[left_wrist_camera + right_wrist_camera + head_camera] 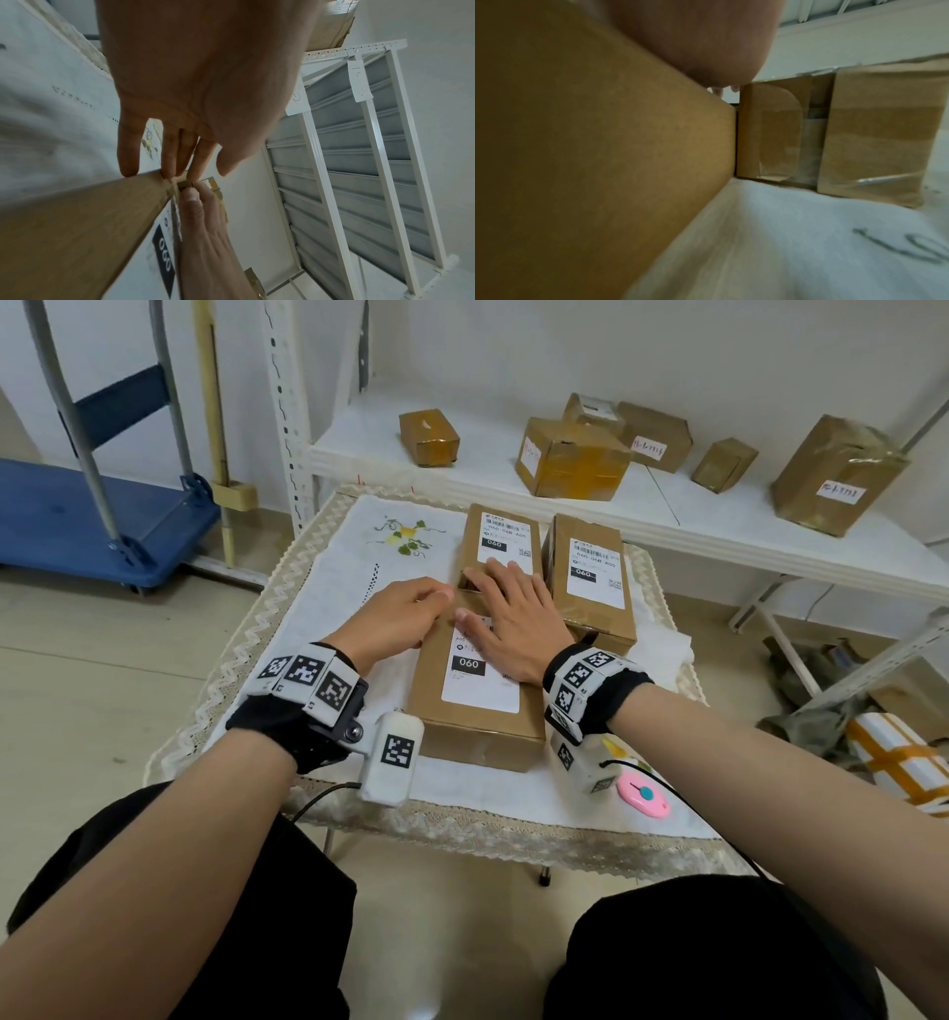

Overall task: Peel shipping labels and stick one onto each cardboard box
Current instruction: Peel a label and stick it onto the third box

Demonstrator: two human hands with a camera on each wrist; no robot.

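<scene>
Smoothing step, by the look of it: right hand (506,621) flat, fingers straight, pressing the shipping label (480,672) onto the nearest cardboard box (477,711) at the worktop's (328,588) middle. Left hand (405,613) relaxed, fingertips steadying the box's far left edge, grasping nothing. Two boxes behind (500,541) (590,577) already labelled. Next, probably: rub down edges, lift off, check for unlabelled boxes.

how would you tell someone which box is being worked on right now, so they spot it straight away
Start at the small table with the white lace-edged cloth, where three labelled cardboard boxes lie. It is the nearest box, closest to the person, in front of the other two. Alone among them, it has both hands on it: the right hand flat across its label, the left hand at its far left corner.
</scene>
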